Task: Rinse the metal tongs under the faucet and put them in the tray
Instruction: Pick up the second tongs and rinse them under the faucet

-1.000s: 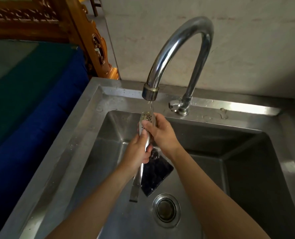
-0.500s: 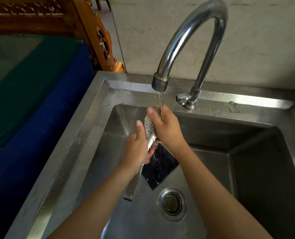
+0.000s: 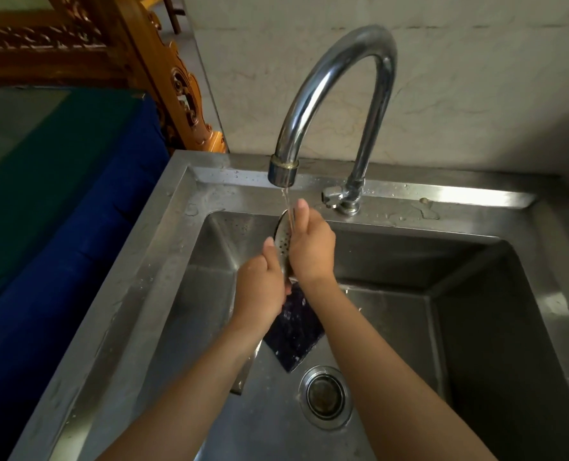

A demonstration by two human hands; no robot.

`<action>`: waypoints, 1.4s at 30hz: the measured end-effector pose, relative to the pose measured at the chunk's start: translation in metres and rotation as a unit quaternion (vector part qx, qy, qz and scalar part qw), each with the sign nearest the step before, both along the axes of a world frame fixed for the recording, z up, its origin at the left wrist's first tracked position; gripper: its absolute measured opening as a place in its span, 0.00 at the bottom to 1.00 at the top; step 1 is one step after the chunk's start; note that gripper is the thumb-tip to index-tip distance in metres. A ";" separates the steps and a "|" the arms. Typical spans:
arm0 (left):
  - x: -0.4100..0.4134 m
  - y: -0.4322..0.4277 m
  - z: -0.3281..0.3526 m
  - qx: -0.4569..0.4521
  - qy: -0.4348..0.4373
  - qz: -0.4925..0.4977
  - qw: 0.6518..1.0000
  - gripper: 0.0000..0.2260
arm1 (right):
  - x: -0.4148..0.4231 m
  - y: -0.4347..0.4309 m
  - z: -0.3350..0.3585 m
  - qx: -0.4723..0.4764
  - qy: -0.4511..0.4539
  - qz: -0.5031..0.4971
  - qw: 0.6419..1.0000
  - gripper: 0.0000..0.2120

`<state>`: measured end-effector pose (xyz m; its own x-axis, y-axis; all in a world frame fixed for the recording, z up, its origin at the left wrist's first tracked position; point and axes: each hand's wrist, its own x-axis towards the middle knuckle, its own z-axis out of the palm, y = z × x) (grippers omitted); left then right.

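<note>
Currently mid-rinse: tongs [image 3: 283, 241] held in both hands under the running faucet [image 3: 336, 78]; tray not in view.

Water falls from the spout onto the perforated tong head, over the 11 o'clock part of the sink [image 3: 442, 197]. Left hand [image 3: 259, 287] grips the shank, thumb up. Right hand [image 3: 311, 247] clasps the head, thumb laid along it, fingers hidden behind. The handle end pokes out below the left forearm toward 7 o'clock. Judged: the rinse is under way, not finished. Placing the tongs in the tray is all that is left, and where the tray sits cannot be told. Sink contents: a dark flat piece [image 3: 293, 334], kind unclear, lies on the floor under the hands. Drain [image 3: 326, 397] at 6 o'clock. Drops on the rim at 12 o'clock.
</note>
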<state>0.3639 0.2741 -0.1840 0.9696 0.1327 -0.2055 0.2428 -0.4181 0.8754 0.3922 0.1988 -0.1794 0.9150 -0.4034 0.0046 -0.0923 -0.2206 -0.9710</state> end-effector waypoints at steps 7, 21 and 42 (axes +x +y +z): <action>0.007 0.007 0.007 0.051 -0.022 -0.024 0.998 0.28 | -0.003 -0.007 0.007 -0.069 0.037 0.072 0.994 0.19; -0.010 0.007 0.011 0.111 -0.054 -0.067 0.990 0.28 | 0.002 -0.007 0.019 0.038 0.051 0.005 0.998 0.22; -0.017 0.018 0.019 0.029 -0.030 -0.054 0.998 0.22 | -0.006 0.008 0.024 0.065 0.014 -0.001 0.998 0.19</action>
